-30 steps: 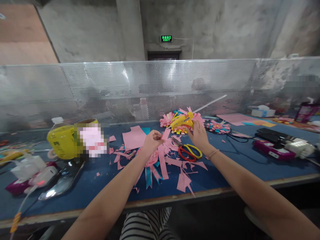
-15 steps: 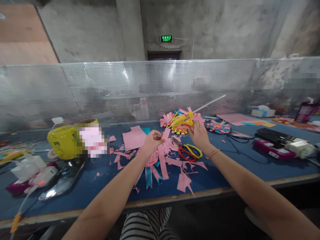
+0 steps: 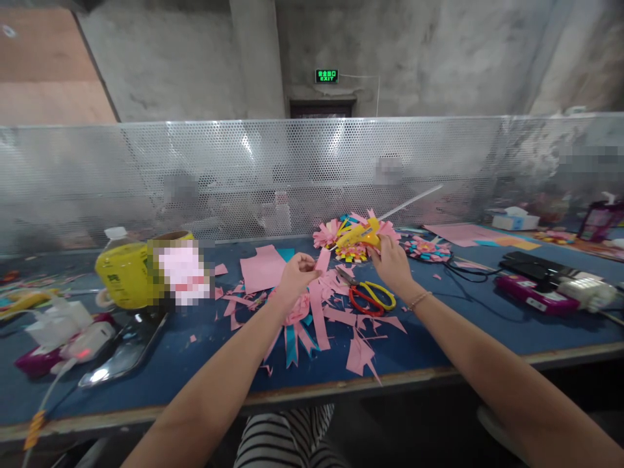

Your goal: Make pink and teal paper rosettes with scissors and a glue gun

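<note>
My right hand (image 3: 394,265) is closed around a yellow hot glue gun (image 3: 358,235), with a long clear glue stick (image 3: 412,202) poking out of its back. The gun's nozzle points left, close to a small pink paper strip (image 3: 323,260) that my left hand (image 3: 298,276) pinches between thumb and fingers. Under my left wrist lies a pink paper flower (image 3: 297,309), partly hidden, with blue and pink ribbon tails (image 3: 291,344). Scissors (image 3: 373,297) with red and yellow handles rest below the gun. Pink paper scraps (image 3: 359,354) are scattered around.
Behind the gun sit pink and yellow paper flowers (image 3: 327,233); another flower (image 3: 428,248) lies to the right. A pink sheet (image 3: 263,270) is at left. Power strips (image 3: 536,296), a yellow tape roll (image 3: 124,276) and a phone (image 3: 129,351) flank the work area. A perforated metal screen (image 3: 234,175) borders the back.
Both hands stay almost in place, the strip and the glue gun still held. The whole view has shifted very slightly.
</note>
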{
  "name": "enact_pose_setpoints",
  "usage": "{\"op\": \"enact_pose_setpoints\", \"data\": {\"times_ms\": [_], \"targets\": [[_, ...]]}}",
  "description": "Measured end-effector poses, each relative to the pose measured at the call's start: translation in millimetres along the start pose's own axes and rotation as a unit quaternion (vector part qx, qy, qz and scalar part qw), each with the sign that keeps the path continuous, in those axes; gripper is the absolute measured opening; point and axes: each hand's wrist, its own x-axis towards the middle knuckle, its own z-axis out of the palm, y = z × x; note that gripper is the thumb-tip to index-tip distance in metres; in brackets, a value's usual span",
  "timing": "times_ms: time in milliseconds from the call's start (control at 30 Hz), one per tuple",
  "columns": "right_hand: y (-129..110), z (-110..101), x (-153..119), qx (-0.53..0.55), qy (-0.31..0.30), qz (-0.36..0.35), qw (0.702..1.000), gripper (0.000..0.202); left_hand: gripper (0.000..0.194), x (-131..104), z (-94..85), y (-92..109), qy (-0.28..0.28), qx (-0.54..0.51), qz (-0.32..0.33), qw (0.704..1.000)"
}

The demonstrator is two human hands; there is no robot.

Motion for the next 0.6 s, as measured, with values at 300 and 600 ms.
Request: {"op": "enact_pose_setpoints", "data": {"times_ms": [300, 600], "targets": [[5, 2, 1, -0.059, -0.072, 0.043, 0.995, 0.041, 0.032, 0, -1.4, 4, 0.003, -0.035, -0.003, 0.999], [42, 3, -11, -0.127, -0.311, 0.129, 0.933, 0.041, 0.036, 5, -5.5, 2, 0.04, -0.097, -0.039, 0.994]]}}
